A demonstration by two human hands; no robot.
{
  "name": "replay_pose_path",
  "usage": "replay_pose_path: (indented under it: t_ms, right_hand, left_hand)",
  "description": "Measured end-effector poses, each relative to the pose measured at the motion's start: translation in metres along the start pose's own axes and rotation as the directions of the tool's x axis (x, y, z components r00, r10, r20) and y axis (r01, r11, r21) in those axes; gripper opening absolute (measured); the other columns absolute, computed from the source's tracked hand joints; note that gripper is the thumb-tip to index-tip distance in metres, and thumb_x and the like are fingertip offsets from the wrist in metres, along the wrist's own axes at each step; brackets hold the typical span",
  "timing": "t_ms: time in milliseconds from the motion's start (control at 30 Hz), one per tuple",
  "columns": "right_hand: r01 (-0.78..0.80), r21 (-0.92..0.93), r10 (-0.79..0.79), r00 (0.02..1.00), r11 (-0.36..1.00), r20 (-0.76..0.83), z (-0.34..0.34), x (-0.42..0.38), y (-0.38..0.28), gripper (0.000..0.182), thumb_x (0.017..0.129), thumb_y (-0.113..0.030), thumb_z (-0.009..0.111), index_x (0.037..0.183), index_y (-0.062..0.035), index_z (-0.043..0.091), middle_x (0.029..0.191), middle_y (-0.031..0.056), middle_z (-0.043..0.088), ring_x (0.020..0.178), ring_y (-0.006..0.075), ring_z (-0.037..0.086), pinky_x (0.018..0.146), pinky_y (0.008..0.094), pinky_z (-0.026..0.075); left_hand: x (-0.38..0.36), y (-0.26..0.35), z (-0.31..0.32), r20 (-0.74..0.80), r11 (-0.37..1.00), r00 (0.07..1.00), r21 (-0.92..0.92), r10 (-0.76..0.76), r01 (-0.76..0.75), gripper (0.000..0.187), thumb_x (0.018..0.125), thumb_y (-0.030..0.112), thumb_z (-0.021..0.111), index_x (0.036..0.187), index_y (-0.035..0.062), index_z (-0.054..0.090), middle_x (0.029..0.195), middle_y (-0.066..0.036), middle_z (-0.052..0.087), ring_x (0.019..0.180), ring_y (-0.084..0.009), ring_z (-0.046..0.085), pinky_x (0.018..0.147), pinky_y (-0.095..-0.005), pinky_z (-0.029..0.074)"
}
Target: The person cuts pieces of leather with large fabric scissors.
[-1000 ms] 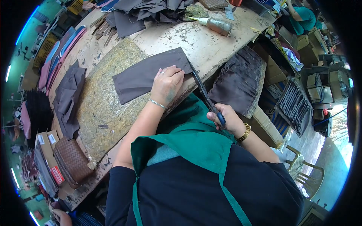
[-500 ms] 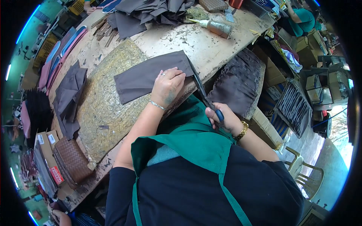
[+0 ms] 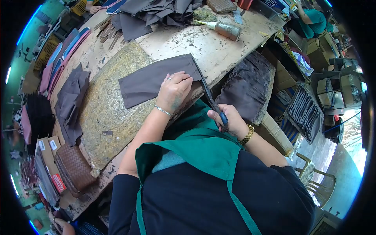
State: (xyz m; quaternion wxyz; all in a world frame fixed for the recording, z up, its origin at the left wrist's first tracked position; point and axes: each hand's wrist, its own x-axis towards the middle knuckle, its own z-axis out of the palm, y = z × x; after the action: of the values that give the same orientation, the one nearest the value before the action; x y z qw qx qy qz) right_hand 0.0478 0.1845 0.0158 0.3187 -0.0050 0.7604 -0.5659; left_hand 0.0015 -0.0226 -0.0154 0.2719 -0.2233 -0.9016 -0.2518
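A dark grey-brown fabric piece point(image 3: 145, 80) lies flat on the worktable, partly over a glue-crusted board point(image 3: 113, 113). My left hand point(image 3: 176, 88) rests on the fabric near its right end, fingers together, pressing it down. In my right hand point(image 3: 227, 119) are black scissors point(image 3: 208, 93), their blades along the fabric's right edge. How far the blades are apart is hard to tell.
Stacked dark fabric point(image 3: 156, 15), a glue bottle point(image 3: 225, 29) and loose strips lie at the table's back. To the left are folded fabric point(image 3: 72, 102) and a woven brown piece point(image 3: 74, 168). Boxes and a chair point(image 3: 317, 178) stand right. Other people are at the edges.
My right hand has shifted slightly up, and the scissor handles have come closer together. My left hand stays on the fabric.
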Motion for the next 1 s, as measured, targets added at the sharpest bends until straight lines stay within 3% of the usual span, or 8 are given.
replay_pose_path:
  t_ms: [167, 267, 333, 467, 533, 667, 733, 1000]
  right_hand:
    - [-0.005, -0.037, 0.004, 1.0, 0.999, -0.017, 0.001, 0.0, 0.004, 0.052, 0.069, -0.056, 0.062, 0.067, -0.0062, 0.049, 0.048, -0.0025, 0.044, 0.039, 0.006, 0.046, 0.036, 0.0202, 0.038]
    - [-0.016, 0.008, 0.016, 1.0, 1.0, 0.024, 0.002, 0.004, 0.004, 0.045, 0.077, -0.05, 0.058, 0.069, -0.0082, 0.045, 0.051, -0.0019, 0.047, 0.04, 0.005, 0.045, 0.037, 0.0185, 0.036]
    - [-0.04, 0.112, 0.036, 0.999, 0.993, 0.039, 0.002, 0.01, 0.002, 0.045, 0.077, -0.051, 0.058, 0.071, -0.0079, 0.046, 0.051, -0.0012, 0.047, 0.04, 0.0063, 0.045, 0.037, 0.0199, 0.036]
    - [-0.035, 0.119, 0.028, 0.998, 0.992, 0.056, 0.0, 0.024, -0.003, 0.046, 0.076, -0.052, 0.058, 0.072, -0.0077, 0.046, 0.052, -0.0006, 0.047, 0.04, 0.0075, 0.045, 0.037, 0.0213, 0.036]
    - [-0.017, 0.148, 0.009, 0.999, 0.989, 0.053, -0.001, 0.027, -0.004, 0.055, 0.071, -0.059, 0.058, 0.069, -0.0047, 0.049, 0.051, 0.0004, 0.046, 0.04, 0.0089, 0.048, 0.038, 0.0226, 0.041]
    - [-0.011, 0.119, 0.01, 1.0, 0.993, 0.013, 0.0, 0.024, -0.006, 0.054, 0.071, -0.058, 0.059, 0.068, -0.0047, 0.049, 0.05, 0.0004, 0.046, 0.04, 0.0088, 0.048, 0.038, 0.0222, 0.04]
    - [0.029, 0.058, -0.028, 0.999, 0.998, -0.015, 0.001, 0.023, -0.005, 0.053, 0.07, -0.057, 0.061, 0.066, -0.0054, 0.048, 0.048, -0.0002, 0.044, 0.038, 0.0082, 0.046, 0.036, 0.0218, 0.039]
    - [0.036, -0.023, -0.037, 0.996, 0.999, -0.077, 0.004, 0.02, -0.001, 0.051, 0.07, -0.054, 0.064, 0.063, -0.0068, 0.047, 0.045, -0.0019, 0.042, 0.035, 0.0063, 0.042, 0.033, 0.0207, 0.035]
  left_hand:
    - [0.0, -0.001, 0.001, -0.012, 1.0, 1.0, -0.002, 0.007, -0.007, 0.012, 0.071, 0.007, 0.063, 0.084, 0.0075, 0.062, 0.09, -0.005, 0.06, 0.093, -0.0239, 0.058, 0.078, -0.0426, 0.046]
    - [-0.001, -0.002, 0.001, -0.031, 0.999, 0.999, -0.007, 0.039, -0.039, 0.012, 0.071, 0.006, 0.063, 0.083, 0.0072, 0.062, 0.089, -0.005, 0.06, 0.092, -0.0239, 0.059, 0.076, -0.0399, 0.046]
    - [-0.002, -0.002, 0.002, -0.003, 1.0, 1.0, -0.017, 0.021, -0.021, 0.011, 0.072, 0.012, 0.062, 0.082, 0.0106, 0.062, 0.091, -0.002, 0.059, 0.096, -0.0215, 0.056, 0.08, -0.047, 0.045]
    - [-0.001, 0.0, -0.001, 0.0, 0.999, 1.0, -0.032, 0.023, -0.023, 0.012, 0.071, 0.012, 0.062, 0.083, 0.0105, 0.062, 0.091, -0.002, 0.059, 0.096, -0.0217, 0.056, 0.08, -0.0469, 0.045]
    - [0.0, 0.001, -0.003, -0.024, 0.996, 0.997, -0.054, 0.072, -0.074, 0.014, 0.069, 0.004, 0.064, 0.082, 0.0067, 0.062, 0.088, -0.006, 0.06, 0.09, -0.0251, 0.059, 0.073, -0.0358, 0.047]
    - [0.0, -0.001, -0.001, -0.043, 0.996, 0.996, -0.051, 0.074, -0.076, 0.014, 0.069, 0.004, 0.065, 0.082, 0.0065, 0.063, 0.087, -0.006, 0.06, 0.09, -0.0249, 0.059, 0.073, -0.0347, 0.047]
    - [-0.002, -0.002, 0.001, -0.025, 0.997, 1.0, -0.07, 0.017, -0.019, 0.013, 0.07, 0.01, 0.063, 0.084, 0.01, 0.062, 0.09, -0.003, 0.059, 0.095, -0.0221, 0.057, 0.079, -0.0458, 0.045]
    - [-0.004, -0.003, 0.002, -0.032, 0.997, 0.999, -0.075, 0.015, -0.017, 0.013, 0.071, 0.01, 0.063, 0.084, 0.0104, 0.062, 0.09, -0.002, 0.059, 0.095, -0.0216, 0.057, 0.079, -0.0447, 0.046]
